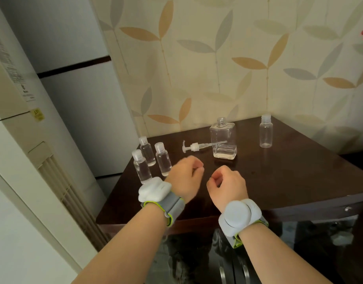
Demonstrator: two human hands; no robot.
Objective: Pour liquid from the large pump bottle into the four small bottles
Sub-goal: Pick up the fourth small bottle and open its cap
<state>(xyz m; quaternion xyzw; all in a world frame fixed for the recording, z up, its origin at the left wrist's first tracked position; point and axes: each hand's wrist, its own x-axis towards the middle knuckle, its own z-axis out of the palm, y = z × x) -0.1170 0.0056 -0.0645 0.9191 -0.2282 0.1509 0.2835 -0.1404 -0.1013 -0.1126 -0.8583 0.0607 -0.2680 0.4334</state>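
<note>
The large square clear bottle (223,140) stands uncapped at the back of the dark table, a little liquid at its bottom. Its white pump head (194,147) lies on the table beside it, tube pointing at the bottle. Three small capped bottles (142,167) (148,151) (163,159) holding clear liquid cluster at the left. A fourth small capped bottle (265,131) stands alone at the back right and looks empty. My left hand (184,177) and my right hand (227,184) hover over the table's front half, fingers curled, holding nothing.
The dark wooden table (279,181) sits in a corner against leaf-patterned wallpaper. A white refrigerator (78,99) and a tall white air conditioner unit (22,160) stand to the left. Below the table's front edge is a glossy black cabinet front (279,253).
</note>
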